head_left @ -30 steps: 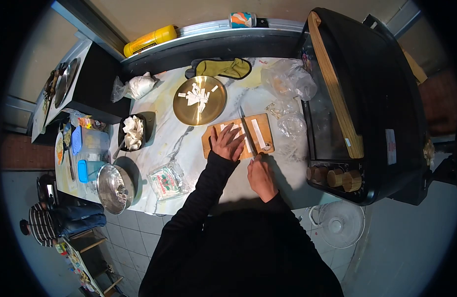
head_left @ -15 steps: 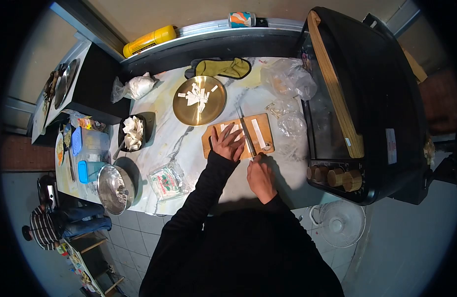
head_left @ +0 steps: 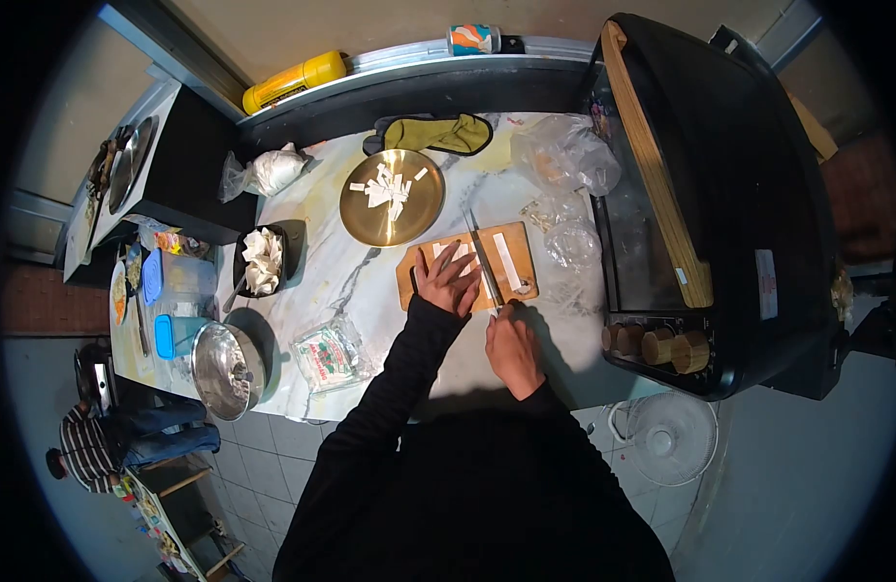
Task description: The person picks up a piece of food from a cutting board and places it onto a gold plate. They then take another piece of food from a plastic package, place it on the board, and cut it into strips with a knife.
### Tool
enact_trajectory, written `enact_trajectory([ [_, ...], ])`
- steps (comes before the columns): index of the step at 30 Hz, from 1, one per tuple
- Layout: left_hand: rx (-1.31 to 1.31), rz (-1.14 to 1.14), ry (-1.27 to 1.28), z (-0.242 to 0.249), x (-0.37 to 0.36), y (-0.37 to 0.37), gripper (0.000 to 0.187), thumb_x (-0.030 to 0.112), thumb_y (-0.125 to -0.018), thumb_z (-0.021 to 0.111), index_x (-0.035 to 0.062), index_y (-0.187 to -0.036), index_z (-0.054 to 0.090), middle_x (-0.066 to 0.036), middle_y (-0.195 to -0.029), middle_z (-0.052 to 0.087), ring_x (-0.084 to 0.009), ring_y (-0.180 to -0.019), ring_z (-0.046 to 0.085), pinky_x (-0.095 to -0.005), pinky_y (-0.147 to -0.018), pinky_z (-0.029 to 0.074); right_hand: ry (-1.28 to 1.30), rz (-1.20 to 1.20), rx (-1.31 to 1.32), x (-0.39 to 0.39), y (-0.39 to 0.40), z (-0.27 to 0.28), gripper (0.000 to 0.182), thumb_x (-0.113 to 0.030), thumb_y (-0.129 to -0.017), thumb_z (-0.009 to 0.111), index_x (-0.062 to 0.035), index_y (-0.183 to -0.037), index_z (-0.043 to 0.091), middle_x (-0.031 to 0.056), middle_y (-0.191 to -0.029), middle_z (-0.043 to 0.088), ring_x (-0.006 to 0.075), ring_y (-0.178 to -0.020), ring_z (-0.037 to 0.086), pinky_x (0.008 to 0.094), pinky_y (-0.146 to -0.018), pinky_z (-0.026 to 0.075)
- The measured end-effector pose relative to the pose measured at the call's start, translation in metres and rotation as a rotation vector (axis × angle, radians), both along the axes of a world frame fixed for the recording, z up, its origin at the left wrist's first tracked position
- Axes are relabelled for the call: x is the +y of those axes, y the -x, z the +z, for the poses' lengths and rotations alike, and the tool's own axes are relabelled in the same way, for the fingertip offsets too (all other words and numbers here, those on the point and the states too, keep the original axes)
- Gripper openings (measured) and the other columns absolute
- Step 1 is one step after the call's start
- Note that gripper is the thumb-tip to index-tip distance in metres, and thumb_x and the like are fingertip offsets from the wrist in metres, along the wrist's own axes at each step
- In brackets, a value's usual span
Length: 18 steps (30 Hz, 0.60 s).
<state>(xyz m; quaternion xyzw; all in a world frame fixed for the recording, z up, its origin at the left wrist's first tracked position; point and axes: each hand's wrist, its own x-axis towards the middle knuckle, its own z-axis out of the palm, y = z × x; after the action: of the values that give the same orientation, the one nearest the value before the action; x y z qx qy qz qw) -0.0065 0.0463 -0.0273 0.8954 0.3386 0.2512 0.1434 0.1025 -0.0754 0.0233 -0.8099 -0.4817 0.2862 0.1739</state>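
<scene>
A small wooden cutting board (head_left: 407,281) lies on the marble-patterned table. My left hand (head_left: 448,279) rests over its left half, fingers spread, partly covering pale flat strips. My right hand (head_left: 512,347) is closed around the handle of a knife (head_left: 481,250), whose blade points away across the board beside my left fingertips. Right of the blade lies one long white strip (head_left: 506,260), with a small scrap (head_left: 524,287) near its lower end. Beyond the board, a round gold-coloured plate (head_left: 361,215) holds a heap of short white pieces (head_left: 386,190).
A black toaster oven (head_left: 758,213) and clear plastic bags (head_left: 569,160) flank the board's right. Leftward are a black bowl (head_left: 242,254) of white pieces, a printed packet (head_left: 324,357), a steel bowl (head_left: 204,373) and blue-lidded containers (head_left: 165,335). Another person (head_left: 94,441) stands at far left.
Both hands, the knife and the strips look almost the same as before. The person at the far left has shifted slightly.
</scene>
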Motion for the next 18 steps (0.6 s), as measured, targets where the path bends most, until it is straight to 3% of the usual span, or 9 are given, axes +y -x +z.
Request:
enact_trajectory([
  [18, -0.02, -0.019, 0.003, -0.0023, 0.0013, 0.0001, 0.024, 0.021, -0.083, 0.064, 0.0166, -0.104, 0.074, 0.0, -0.124, 0.061, -0.026, -0.131, 0.044, -0.0648, -0.11, 0.015, -0.007, -0.011, -0.044, -0.0034, 0.0011, -0.0038, 0.028, -0.025, -0.096, 0.047, 0.0017, -0.106, 0.048, 0.0268, -0.081, 0.063, 0.0467, -0.078, 0.061, 0.056, -0.071, 0.046],
])
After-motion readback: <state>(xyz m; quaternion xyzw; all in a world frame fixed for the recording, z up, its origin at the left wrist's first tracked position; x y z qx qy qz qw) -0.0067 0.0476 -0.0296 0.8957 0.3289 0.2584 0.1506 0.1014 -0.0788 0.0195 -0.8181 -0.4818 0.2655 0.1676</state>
